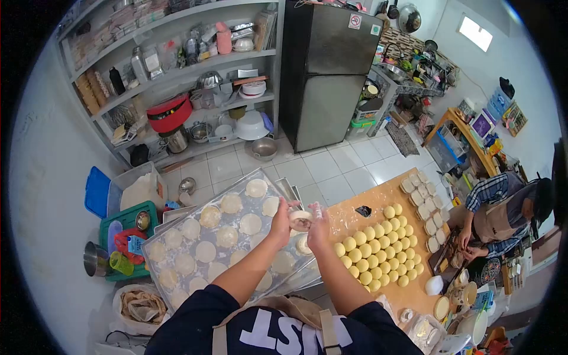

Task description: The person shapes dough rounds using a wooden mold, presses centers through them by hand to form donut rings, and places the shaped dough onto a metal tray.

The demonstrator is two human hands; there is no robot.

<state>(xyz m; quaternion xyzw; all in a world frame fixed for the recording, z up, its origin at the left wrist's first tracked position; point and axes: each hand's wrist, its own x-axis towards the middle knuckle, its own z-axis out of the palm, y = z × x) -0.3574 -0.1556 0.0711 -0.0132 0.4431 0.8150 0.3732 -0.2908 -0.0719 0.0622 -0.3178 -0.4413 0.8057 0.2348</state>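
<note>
Between my left hand (280,223) and my right hand (319,226) is a small dough round (300,220), with a pale rim and a darker, pinkish-brown middle. Both hands grip it from the sides, above the right edge of a large metal tray (223,193). Flattened dough discs (251,223) lie in rows across that tray, dusted with flour. To the right of my right hand, several yellow balls (378,245) sit grouped on a wooden table (343,208). My fingertips look floury.
Across the table a co-worker (503,207) in an apron handles something small. Pale square pieces (426,207) line the table's far edge. Bowls and cups (467,293) crowd its right corner. A fridge (331,77) and loaded shelves (177,71) stand behind; a green crate (127,236) is at left.
</note>
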